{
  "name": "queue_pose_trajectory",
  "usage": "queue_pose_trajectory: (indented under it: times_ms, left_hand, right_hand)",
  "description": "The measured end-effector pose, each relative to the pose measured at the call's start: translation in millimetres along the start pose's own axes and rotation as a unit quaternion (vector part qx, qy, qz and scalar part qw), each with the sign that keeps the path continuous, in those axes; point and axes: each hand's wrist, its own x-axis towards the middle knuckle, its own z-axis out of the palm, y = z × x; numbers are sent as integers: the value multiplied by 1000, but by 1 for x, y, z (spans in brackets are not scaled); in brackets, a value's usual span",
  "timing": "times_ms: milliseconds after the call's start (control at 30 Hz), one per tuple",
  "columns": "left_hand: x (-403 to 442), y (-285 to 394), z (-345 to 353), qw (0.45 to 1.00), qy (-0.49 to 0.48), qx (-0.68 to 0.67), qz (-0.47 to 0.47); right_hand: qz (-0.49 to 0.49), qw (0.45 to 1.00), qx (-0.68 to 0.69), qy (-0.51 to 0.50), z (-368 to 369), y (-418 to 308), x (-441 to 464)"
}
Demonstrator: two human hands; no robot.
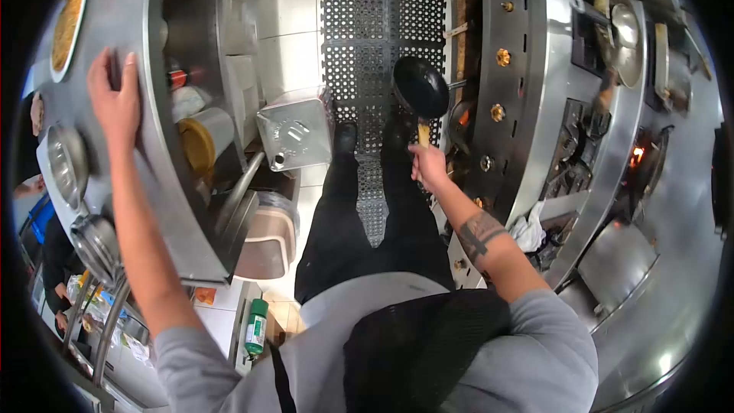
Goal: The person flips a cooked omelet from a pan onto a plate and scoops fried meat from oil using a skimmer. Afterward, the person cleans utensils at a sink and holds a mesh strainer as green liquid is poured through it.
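My right hand (pixel 430 166) is closed round the light-coloured handle (pixel 423 134) of a black frying pan (pixel 420 87). The pan hangs over the perforated floor mat, beside the stove front. My left hand (pixel 118 103) rests on the steel counter (pixel 170 183) at the left, fingers apart and holding nothing. Just beyond its fingertips is a white oval plate (pixel 69 30) of brownish food. Metal bowls or strainers (pixel 67 167) lie on the counter nearer to me.
The stove (pixel 527 107) with knobs runs along the right, bearing a large pan (pixel 623 38) and a flame (pixel 637 156). A metal tin (pixel 297 134) and plastic bins (pixel 267 241) stand low at the left. Other people's hands show at the far left.
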Motion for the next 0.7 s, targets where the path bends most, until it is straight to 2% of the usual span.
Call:
queue_pose_trajectory:
  times_ms: [33, 133, 167, 233, 300, 333, 367, 400, 433, 467, 500, 533, 567, 600, 633, 667, 700]
  left_hand:
    - [1, -2, 2, 999, -4, 38, 30]
    - [2, -22, 2, 998, -35, 34, 43]
    - [3, -23, 1, 997, -47, 31, 49]
    - [6, -26, 1, 995, -46, 43, 80]
    - [3, -33, 0, 997, -71, 16, 35]
    - [2, -35, 3, 997, -64, 18, 41]
    - [2, -35, 4, 997, -57, 20, 46]
    - [2, -26, 8, 998, -50, -38, -3]
    - [2, -23, 7, 998, -49, -37, 4]
    - [2, -18, 6, 999, -43, -16, 7]
    - [3, -15, 6, 999, -36, -3, 11]
    - [3, -16, 5, 999, -34, 11, 4]
    - [3, -18, 1, 999, -30, 22, 15]
    - [3, -22, 4, 999, -27, 21, 32]
    - [5, -34, 9, 1000, -12, -8, 15]
    - [7, -42, 10, 999, -28, 11, 10]
    - [9, -41, 6, 998, -29, 39, 42]
  right_hand:
    - [-21, 1000, 9, 17, 3, 0, 37]
    - [-109, 992, 7, 69, 4, -22, 151]
    - [-127, 985, -13, 113, 2, -37, 188]
    - [-138, 977, 57, 154, -7, -77, 252]
    - [-148, 970, 53, 185, -24, -124, 301]
    - [-149, 955, 117, 230, -29, -147, 323]
    - [-155, 948, 141, 239, -35, -173, 328]
    - [-178, 940, 149, 250, -42, -185, 337]
    - [-198, 932, 157, 258, -45, -194, 341]
    - [-198, 947, 128, 220, -48, -193, 337]
    - [-204, 972, -13, 114, -55, -184, 325]
    - [-182, 976, -37, 114, -47, -172, 311]
    - [-188, 981, 9, -40, -50, -147, 299]
    - [-284, 921, -239, -121, -50, -124, 269]
    - [-447, 701, -545, -104, -49, -103, 236]
    - [-584, 506, -631, -72, -48, -82, 201]
    - [-465, 576, -663, -113, -37, -43, 181]
